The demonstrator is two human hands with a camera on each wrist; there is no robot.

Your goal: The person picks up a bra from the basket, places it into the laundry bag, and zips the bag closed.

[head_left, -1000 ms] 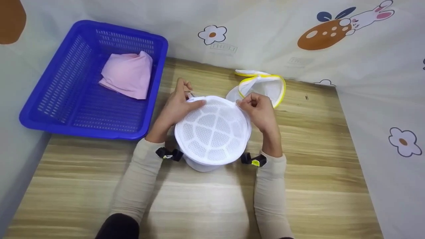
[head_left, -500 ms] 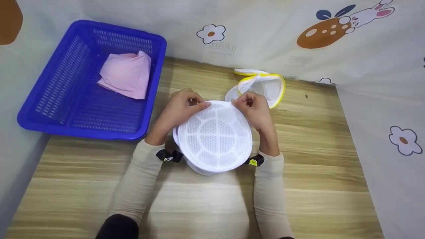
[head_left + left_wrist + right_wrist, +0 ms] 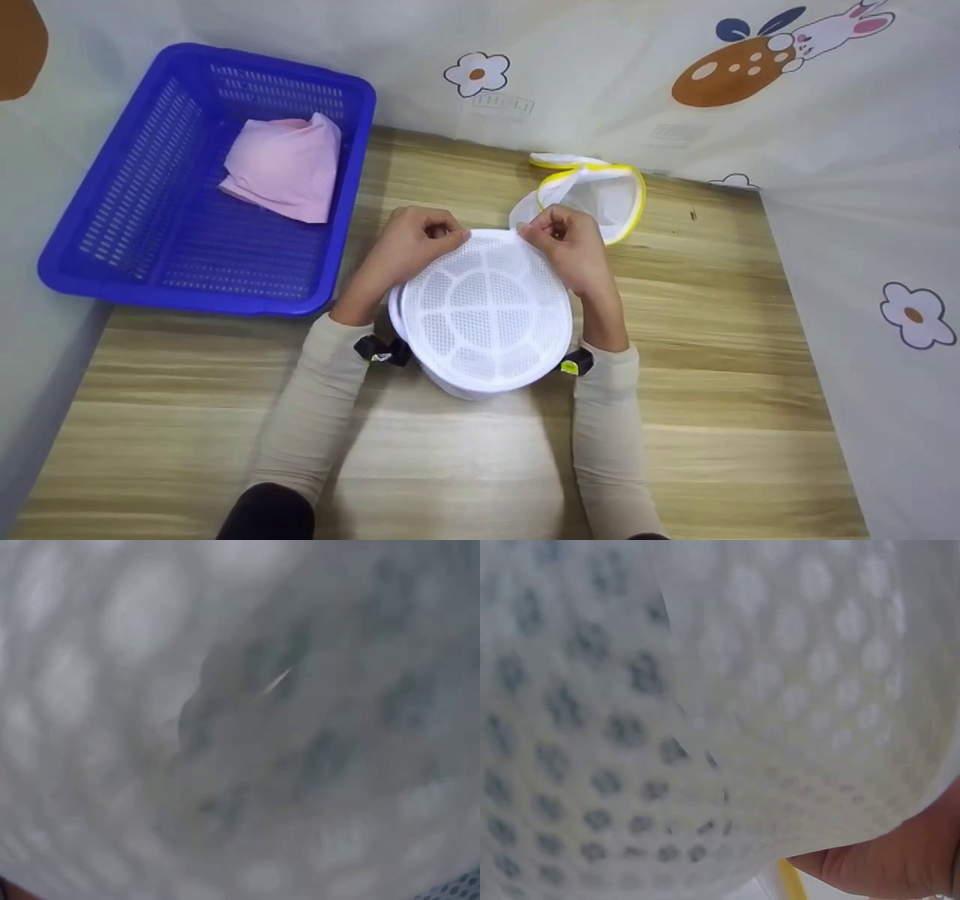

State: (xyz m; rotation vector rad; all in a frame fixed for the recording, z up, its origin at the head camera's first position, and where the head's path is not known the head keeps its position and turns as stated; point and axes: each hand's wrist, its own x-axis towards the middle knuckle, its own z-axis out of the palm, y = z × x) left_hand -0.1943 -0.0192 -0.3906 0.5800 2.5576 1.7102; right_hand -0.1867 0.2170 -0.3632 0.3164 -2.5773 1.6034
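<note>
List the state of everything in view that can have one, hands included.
White mesh bag: held at its far edge; zipped or not, can't tell.
Left hand: pinching that edge.
Right hand: pinching that edge.
Yellow-edged bag: open, lying on the table.
Blue basket: open-topped, holding cloth.
Pink cloth: bunched up, in basket.

The sleeved left forearm (image 3: pixel 304 427) slants inward from the lower left-centre of the head view, while the sleeved right forearm (image 3: pixel 611 435) rises almost vertically at lower right-centre. Near mid-frame, the left hand (image 3: pixel 414 247) and right hand (image 3: pixel 579 251) angle toward each other, thumbs (image 3: pixel 448 241) pinched against curled fingers; the right wrist view shows the right hand partly, at lower right.
</note>
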